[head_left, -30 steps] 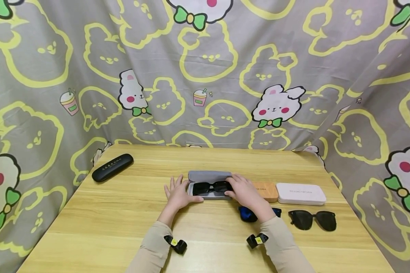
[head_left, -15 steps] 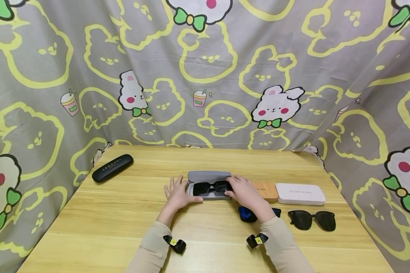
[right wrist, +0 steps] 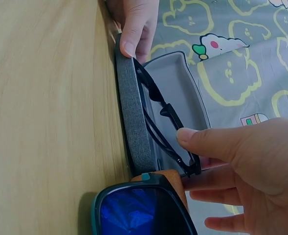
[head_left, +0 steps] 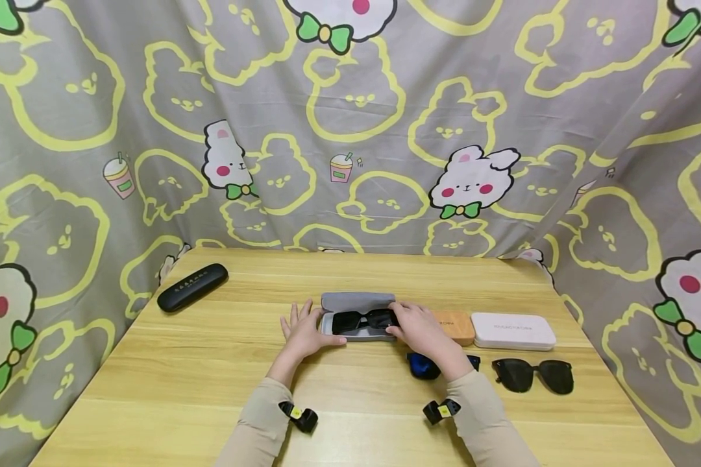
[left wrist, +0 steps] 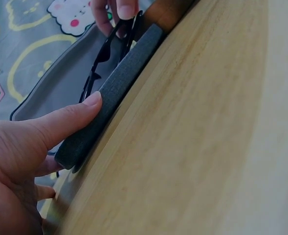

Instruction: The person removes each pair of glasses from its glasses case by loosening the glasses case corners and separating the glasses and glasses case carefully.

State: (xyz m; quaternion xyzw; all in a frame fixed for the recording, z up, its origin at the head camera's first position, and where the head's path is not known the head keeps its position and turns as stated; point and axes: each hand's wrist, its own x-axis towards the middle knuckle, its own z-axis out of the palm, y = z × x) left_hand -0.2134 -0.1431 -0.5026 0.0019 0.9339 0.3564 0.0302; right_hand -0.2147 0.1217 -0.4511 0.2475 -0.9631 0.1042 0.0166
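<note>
Tabletop carries the open gray case midway between its left and right edges. The left hand has its grip on 1 end, likely keeping it still. The right hand pinches the dark sunglasses, partly inside, maybe keeping them straight.

woven-looking grey cloth outside the open case, smooth matt lining within; glossy black plastic on the held sunglasses. smooth, shiny wood grain across the surface. satin sheen on the black case near the far left corner; folded matt cloth for the curtain.
</note>
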